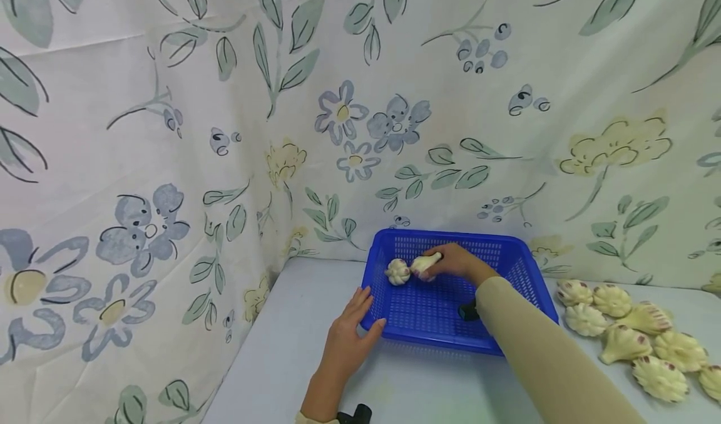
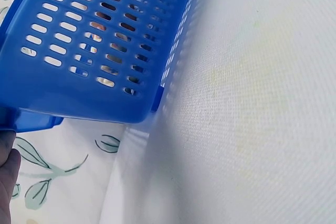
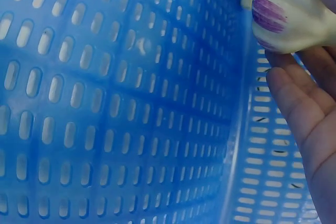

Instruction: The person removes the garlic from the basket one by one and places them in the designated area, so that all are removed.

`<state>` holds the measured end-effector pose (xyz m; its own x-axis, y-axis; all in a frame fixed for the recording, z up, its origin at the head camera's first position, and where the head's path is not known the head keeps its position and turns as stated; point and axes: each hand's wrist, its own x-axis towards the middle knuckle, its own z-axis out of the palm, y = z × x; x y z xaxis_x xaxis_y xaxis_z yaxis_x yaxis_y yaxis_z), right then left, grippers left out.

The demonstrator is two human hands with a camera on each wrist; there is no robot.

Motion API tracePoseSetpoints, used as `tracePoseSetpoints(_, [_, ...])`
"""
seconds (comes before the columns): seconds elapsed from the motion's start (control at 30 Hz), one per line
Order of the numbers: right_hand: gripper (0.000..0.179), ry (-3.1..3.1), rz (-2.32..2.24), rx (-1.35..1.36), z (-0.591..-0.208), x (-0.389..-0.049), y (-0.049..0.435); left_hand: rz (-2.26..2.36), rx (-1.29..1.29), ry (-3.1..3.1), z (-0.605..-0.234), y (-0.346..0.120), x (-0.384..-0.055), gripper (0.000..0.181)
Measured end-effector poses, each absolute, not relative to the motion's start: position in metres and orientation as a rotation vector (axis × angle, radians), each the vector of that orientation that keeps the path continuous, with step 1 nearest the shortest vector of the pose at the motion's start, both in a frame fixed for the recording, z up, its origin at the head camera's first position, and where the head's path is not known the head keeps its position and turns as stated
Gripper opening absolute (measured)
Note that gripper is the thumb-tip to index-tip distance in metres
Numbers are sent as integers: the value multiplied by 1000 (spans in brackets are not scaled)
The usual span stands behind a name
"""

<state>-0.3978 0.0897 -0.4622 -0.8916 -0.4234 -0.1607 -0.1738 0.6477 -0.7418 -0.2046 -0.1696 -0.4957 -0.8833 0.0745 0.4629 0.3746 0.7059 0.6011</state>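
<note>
A blue perforated plastic basket [image 1: 434,340] stands on the white table against the cloth backdrop. Inside it, toward the back left, my right hand [image 1: 459,262] holds a garlic bulb [image 1: 422,266] by its fingers and thumb. In the right wrist view that bulb [image 3: 294,14] shows purple streaks on cream skin, above the slotted basket floor [image 3: 115,119]. A second garlic bulb [image 1: 398,272] lies in the basket just left of it. My left hand [image 1: 350,336] is at the basket's front left corner, fingers extended along the rim and thumb spread.
Several garlic bulbs [image 1: 625,342] lie grouped on the table right of the basket. A flower-print cloth [image 1: 394,180] hangs behind and along the left side. The white tabletop [image 1: 281,349] extends left and in front of the basket.
</note>
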Motion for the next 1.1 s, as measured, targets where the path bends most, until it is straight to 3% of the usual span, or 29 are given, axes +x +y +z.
tracePoseSetpoints(0.67, [74,2463,-1329,-468,-431,-384,108,-1027,-346,-2507,-495,-170,-203,62])
tracePoseSetpoints(1.1, [71,2452,-1485,-482,-399,-360,157,-1046,-335,-2512,-493,-169,-202,59])
